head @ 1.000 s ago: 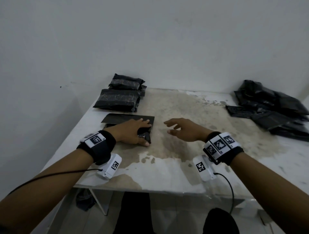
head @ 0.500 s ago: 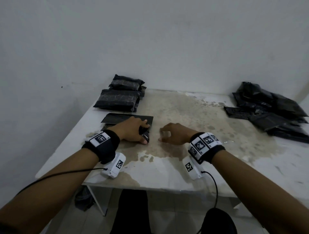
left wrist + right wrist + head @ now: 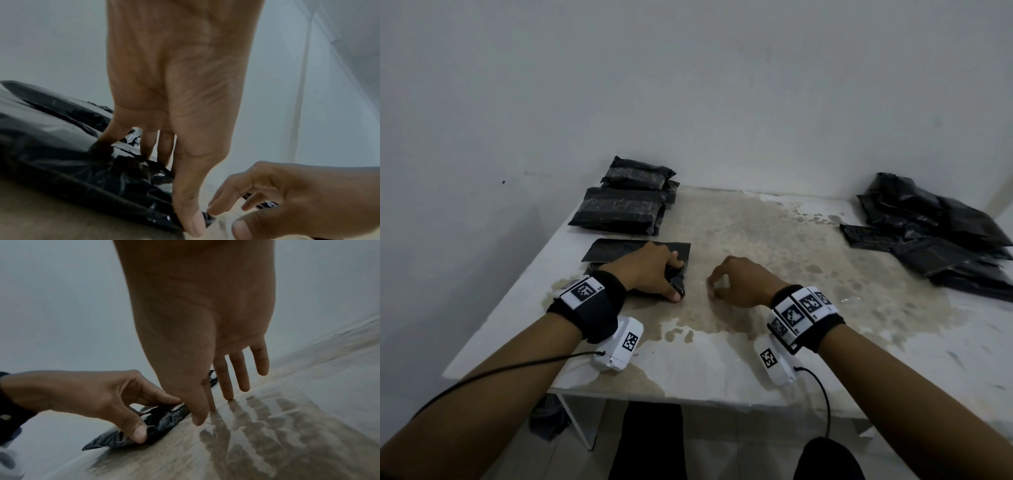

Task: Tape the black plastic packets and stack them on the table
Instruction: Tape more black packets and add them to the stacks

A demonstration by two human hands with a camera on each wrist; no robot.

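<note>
A flat black plastic packet (image 3: 619, 248) lies at the left of the table, also seen in the left wrist view (image 3: 61, 154). My left hand (image 3: 674, 277) grips its right end, fingers on top and thumb at the near edge. The right wrist view shows that end of the packet (image 3: 164, 420) pinched and slightly lifted. Just right of the packet is my right hand (image 3: 714, 289), its fingertips (image 3: 228, 395) touching the bare table and nothing visible in it. No tape is visible in any view.
Two stacks of taped packets (image 3: 623, 212) stand at the back left against the wall. A loose pile of black packets (image 3: 935, 233) lies at the far right. The stained white table (image 3: 756, 359) ends just below my wrists.
My right hand has moved left toward the packet's end and lowered its fingertips to the table. My left hand has stayed on the packet.
</note>
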